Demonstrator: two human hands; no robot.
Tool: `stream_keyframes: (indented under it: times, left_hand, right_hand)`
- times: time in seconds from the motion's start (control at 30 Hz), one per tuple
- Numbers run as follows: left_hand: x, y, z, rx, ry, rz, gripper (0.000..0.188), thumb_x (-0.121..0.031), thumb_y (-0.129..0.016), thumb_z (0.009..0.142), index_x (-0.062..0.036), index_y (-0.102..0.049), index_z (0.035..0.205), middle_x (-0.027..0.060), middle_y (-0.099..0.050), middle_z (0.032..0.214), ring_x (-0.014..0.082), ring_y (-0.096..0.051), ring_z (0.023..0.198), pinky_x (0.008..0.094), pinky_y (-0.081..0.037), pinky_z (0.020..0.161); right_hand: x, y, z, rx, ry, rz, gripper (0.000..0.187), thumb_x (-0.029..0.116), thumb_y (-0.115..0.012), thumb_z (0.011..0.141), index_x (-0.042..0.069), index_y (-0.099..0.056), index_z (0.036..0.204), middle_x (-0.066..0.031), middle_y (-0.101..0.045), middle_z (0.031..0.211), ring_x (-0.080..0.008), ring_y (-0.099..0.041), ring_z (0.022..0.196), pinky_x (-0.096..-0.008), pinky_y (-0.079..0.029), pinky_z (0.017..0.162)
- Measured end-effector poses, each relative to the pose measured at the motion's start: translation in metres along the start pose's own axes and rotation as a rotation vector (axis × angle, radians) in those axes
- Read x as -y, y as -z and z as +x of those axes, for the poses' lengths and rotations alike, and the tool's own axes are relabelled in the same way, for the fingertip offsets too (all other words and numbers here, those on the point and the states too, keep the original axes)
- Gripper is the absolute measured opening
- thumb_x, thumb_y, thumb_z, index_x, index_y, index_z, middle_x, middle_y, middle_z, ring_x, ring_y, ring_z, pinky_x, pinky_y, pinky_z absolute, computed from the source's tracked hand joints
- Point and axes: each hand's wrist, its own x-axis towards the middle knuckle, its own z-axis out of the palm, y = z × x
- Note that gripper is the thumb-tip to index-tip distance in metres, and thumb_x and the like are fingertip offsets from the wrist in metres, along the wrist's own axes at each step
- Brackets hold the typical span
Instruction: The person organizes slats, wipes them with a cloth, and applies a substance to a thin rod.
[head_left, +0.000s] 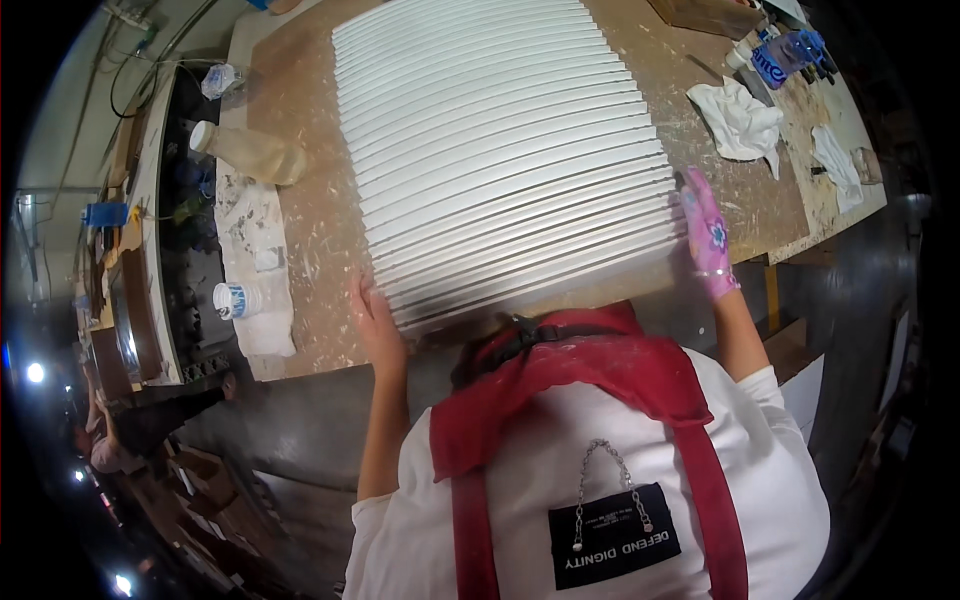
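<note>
A row of long white slats (500,140), lying close side by side, spreads across the brown work board in front of me. My left hand (376,318) is bare and rests at the near left corner of the slats, fingers stretched along their ends. On the opposite side my right hand (708,230), in a pink glove with a flower print, lies against the right ends with its fingers extended. The slats sit between both hands. Parts of the fingertips are hidden by the slat edges.
Left of the slats are a cloudy plastic bottle (250,152), a small white tub (238,300) and a stained white cloth (262,335). To the right lie a crumpled white rag (738,118) and a blue-labelled bottle (785,58). Another person (130,430) is far left.
</note>
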Motion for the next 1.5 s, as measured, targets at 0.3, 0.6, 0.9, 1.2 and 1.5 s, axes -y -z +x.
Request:
stream_keyframes:
  times: [0.3, 0.6, 0.9, 1.2, 1.5]
  left_hand:
    - [0.008, -0.004, -0.012, -0.029, -0.264, 0.533, 0.051, -0.016, -0.06, 0.089, 0.0023, -0.047, 0.134, 0.0247, -0.055, 0.12, 0.0403, -0.052, 0.109, 0.0448, -0.04, 0.095]
    - [-0.002, 0.01, -0.016, 0.046, -0.147, 0.496, 0.05, -0.02, -0.06, 0.092, 0.0045, -0.046, 0.134, 0.024, -0.053, 0.125, 0.0373, -0.05, 0.116, 0.041, -0.038, 0.101]
    - [0.012, 0.008, -0.016, 0.062, 0.029, 0.58, 0.043, -0.023, -0.052, 0.096, 0.0096, -0.054, 0.123, 0.0305, -0.051, 0.13, 0.0441, -0.047, 0.121, 0.0461, -0.035, 0.104]
    - [0.028, 0.008, -0.006, -0.023, -0.209, 0.36, 0.047, -0.021, -0.046, 0.1, 0.0073, -0.042, 0.137, 0.0249, -0.047, 0.137, 0.035, -0.044, 0.127, 0.0403, -0.031, 0.108]
    - [-0.026, -0.021, 0.078, 0.172, 0.064, 0.607, 0.055, -0.033, -0.048, 0.098, 0.0092, -0.046, 0.134, 0.0297, -0.047, 0.137, 0.0398, -0.045, 0.128, 0.0415, -0.032, 0.109]
  right_hand:
    - [0.004, -0.002, -0.024, -0.01, 0.193, -0.423, 0.053, 0.034, -0.062, 0.092, 0.0, -0.051, 0.132, -0.0238, -0.058, 0.125, -0.0382, -0.054, 0.119, -0.0401, -0.041, 0.101]
    - [-0.009, -0.004, -0.021, 0.01, 0.203, -0.422, 0.05, 0.034, -0.059, 0.094, 0.001, -0.051, 0.132, -0.0222, -0.059, 0.125, -0.0354, -0.056, 0.116, -0.0388, -0.043, 0.099]
    - [-0.036, 0.003, -0.03, -0.038, 0.375, -0.636, 0.043, 0.024, -0.059, 0.092, 0.007, -0.05, 0.131, -0.0207, -0.063, 0.112, -0.0366, -0.063, 0.096, -0.0431, -0.049, 0.084]
    - [-0.003, 0.01, -0.016, -0.001, 0.269, -0.39, 0.061, 0.041, -0.056, 0.093, 0.003, -0.041, 0.139, -0.0259, -0.053, 0.131, -0.0396, -0.053, 0.118, -0.0418, -0.042, 0.1]
    - [0.014, -0.018, 0.059, 0.1, 0.064, -0.275, 0.07, 0.044, -0.056, 0.092, 0.003, -0.035, 0.144, -0.024, -0.049, 0.137, -0.0371, -0.049, 0.125, -0.0395, -0.038, 0.105]
